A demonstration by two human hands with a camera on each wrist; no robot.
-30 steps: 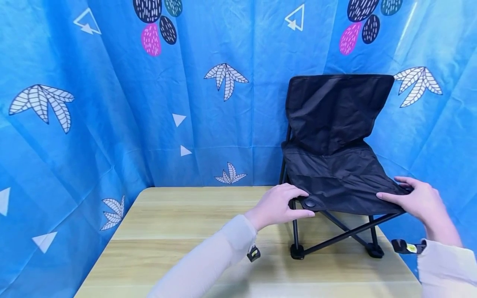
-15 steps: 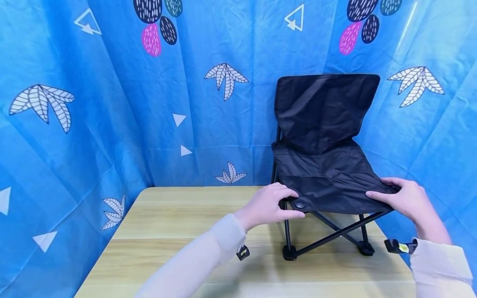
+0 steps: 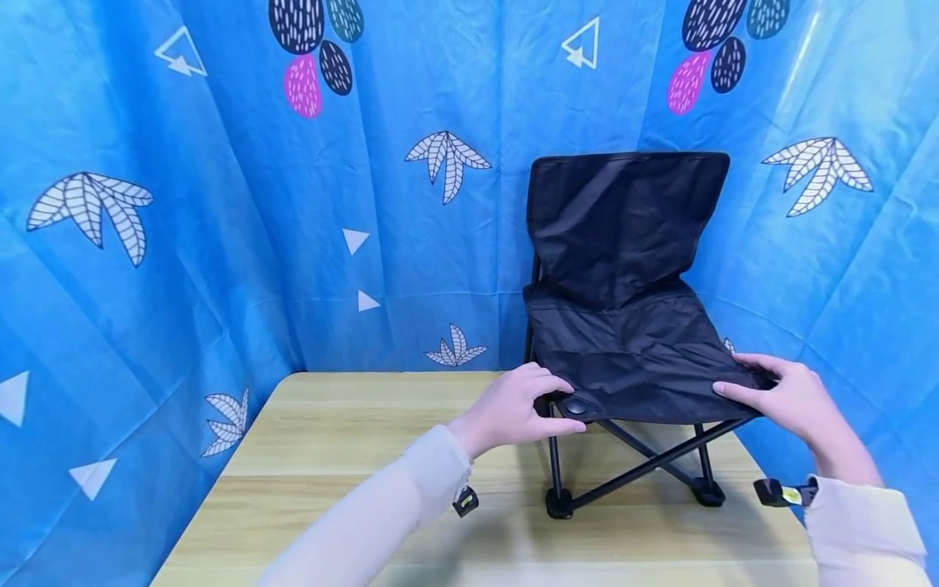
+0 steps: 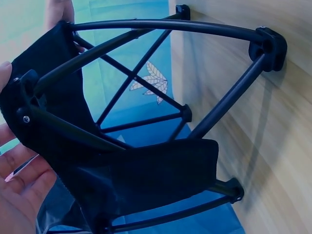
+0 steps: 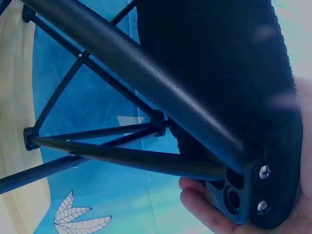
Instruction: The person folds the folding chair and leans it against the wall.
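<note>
A black folding chair point(image 3: 623, 350) stands unfolded on the wooden table, its backrest toward the curtain. My left hand point(image 3: 509, 412) grips the seat's front left corner, thumb at the front edge beside a round black button. The front right corner is held by my right hand point(image 3: 795, 399), thumb lying on the seat fabric. From below, the left wrist view shows the plastic corner joint point(image 4: 29, 92) between thumb and fingers. In the right wrist view, fingers point(image 5: 204, 207) curl under the screwed corner bracket point(image 5: 239, 195). Crossed tubes point(image 3: 660, 461) run under the seat to black feet.
The light wooden table point(image 3: 352, 489) extends to the left of the chair. A blue patterned curtain point(image 3: 440, 244) hangs behind it and along both sides. The chair's right foot point(image 3: 708, 492) stands near the table's right edge.
The chair has slid left across the table, with both hands moving along on its seat corners. Their hold looks the same. The head view has tilted slightly.
</note>
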